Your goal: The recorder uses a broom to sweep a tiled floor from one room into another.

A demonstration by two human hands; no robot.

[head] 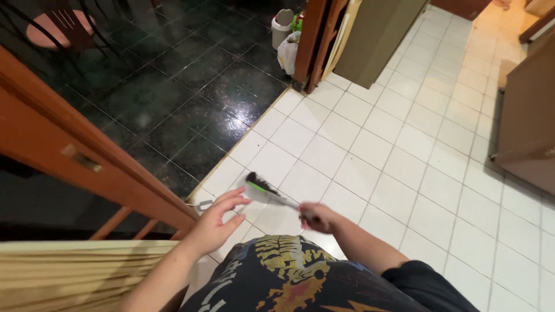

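My right hand (317, 217) is closed around the handle of a small brush (261, 188) with a green and black head, held out over the white tiled floor (404, 150). Just left of the brush head, my left hand (215, 222) has its fingers spread, and its fingertips reach toward the bristles. Whether they touch the head I cannot tell. My dark printed shirt fills the bottom of the view under both arms.
An orange-brown wooden door (75, 150) with a latch plate stands at the left. Black glossy tiles (191, 81) lie beyond the threshold. A small bin (282, 26) and a white bag (288, 53) sit by a wooden frame. Cabinets stand top centre and right.
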